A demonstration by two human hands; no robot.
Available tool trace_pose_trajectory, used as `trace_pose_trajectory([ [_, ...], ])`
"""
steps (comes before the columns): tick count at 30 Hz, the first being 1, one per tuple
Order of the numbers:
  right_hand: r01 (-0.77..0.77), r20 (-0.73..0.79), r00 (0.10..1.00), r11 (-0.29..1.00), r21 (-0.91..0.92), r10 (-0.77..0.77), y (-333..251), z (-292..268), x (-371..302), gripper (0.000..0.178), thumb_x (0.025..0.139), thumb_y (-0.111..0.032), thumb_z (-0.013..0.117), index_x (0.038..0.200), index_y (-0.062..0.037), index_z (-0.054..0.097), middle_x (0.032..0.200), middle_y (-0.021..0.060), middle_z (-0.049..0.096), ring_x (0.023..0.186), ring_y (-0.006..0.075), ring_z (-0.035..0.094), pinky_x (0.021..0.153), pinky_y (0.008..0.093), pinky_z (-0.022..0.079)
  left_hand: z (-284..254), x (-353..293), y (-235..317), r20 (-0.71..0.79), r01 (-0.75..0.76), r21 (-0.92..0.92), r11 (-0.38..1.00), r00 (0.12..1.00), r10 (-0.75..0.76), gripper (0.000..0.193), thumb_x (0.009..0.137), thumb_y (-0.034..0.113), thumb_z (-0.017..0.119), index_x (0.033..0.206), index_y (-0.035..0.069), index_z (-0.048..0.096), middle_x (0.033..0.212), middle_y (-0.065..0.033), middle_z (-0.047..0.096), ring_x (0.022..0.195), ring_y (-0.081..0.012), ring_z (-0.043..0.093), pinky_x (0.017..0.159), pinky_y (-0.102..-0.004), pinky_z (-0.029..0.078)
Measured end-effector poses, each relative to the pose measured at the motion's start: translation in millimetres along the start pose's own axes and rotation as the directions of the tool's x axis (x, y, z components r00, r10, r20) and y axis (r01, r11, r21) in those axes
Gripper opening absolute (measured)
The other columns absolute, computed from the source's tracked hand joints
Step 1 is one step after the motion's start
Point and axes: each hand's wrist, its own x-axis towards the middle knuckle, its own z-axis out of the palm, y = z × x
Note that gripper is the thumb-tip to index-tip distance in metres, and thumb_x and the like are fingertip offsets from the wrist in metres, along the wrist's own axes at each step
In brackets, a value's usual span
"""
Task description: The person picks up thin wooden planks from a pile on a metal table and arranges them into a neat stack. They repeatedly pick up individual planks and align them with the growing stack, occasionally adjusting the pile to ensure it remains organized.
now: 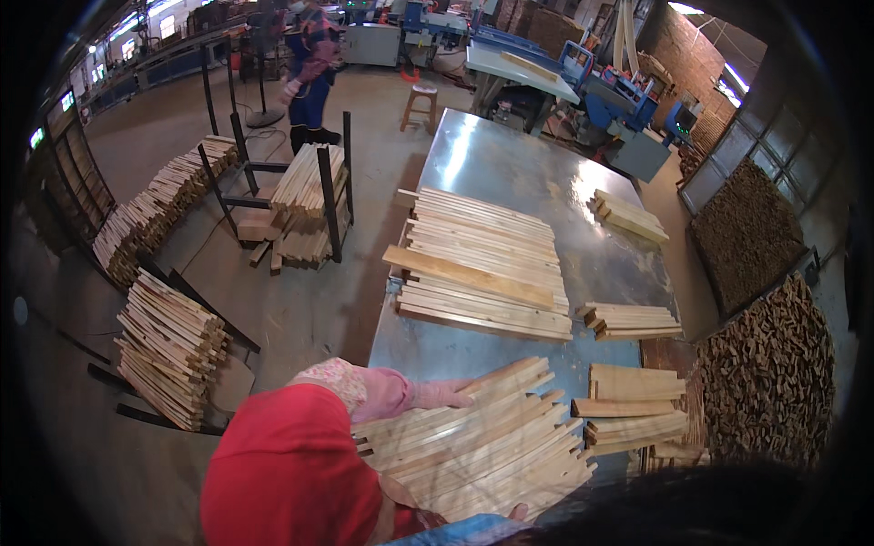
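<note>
Dark hair (692, 510) overhangs wooden strips (510, 428) (pale, fanned) beneath the left hand (442, 394).

Glare whitens patches of the metal bench (519, 162); windows (37, 138) glow at left; the dark fisheye rim bends edges.

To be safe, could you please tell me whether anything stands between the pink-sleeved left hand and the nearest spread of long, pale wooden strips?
Nothing visible does: the pink-sleeved left hand appears to rest directly on the pale wooden strips, along their far edge.
</note>
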Motion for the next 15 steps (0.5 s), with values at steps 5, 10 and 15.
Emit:
trace_pose_trajectory([
  [5, -0.231, 0.185, 0.966, 0.924, 0.305, 0.181, 24.9, -69.8, -15.4, 0.068, 0.100, -0.013, 0.069, 0.159, 0.0063, 0.042, 0.147, 0.0206, 0.061, 0.129, 0.0344, 0.062, 0.115, 0.0431, 0.049, 6.2, -12.9, 23.1, 0.076, 0.107, -0.097, 0.990, 0.992, -0.100, 0.085, 0.094, 0.037, 0.077, 0.163, 0.001, 0.043, 0.156, -0.0179, 0.056, 0.146, -0.0277, 0.049, 0.126, -0.0429, 0.034],
  [10, -0.112, 0.096, 0.993, 0.815, 0.569, 0.069, 83.0, -93.5, -18.1, 0.065, 0.097, -0.003, 0.067, 0.158, 0.0039, 0.045, 0.143, 0.0160, 0.064, 0.123, 0.0316, 0.065, 0.112, 0.0420, 0.051, 1.5, 5.7, -16.3, 0.152, 0.146, -0.228, 0.963, 0.982, -0.113, 0.080, 0.089, 0.027, 0.080, 0.157, 0.000, 0.051, 0.142, -0.0161, 0.066, 0.131, -0.0246, 0.060, 0.115, -0.0413, 0.047],
  [15, 0.058, -0.008, 0.998, 0.789, 0.612, -0.067, 24.4, -127.2, -49.2, 0.069, 0.095, 0.001, 0.065, 0.160, 0.0024, 0.042, 0.144, 0.0168, 0.063, 0.123, 0.0291, 0.066, 0.112, 0.0414, 0.052, 13.9, -3.3, 59.7, 0.284, 0.200, -0.334, 0.921, 0.953, -0.104, 0.080, 0.089, 0.025, 0.080, 0.158, 0.000, 0.048, 0.144, -0.0151, 0.064, 0.130, -0.0257, 0.062, 0.113, -0.0423, 0.050],
])
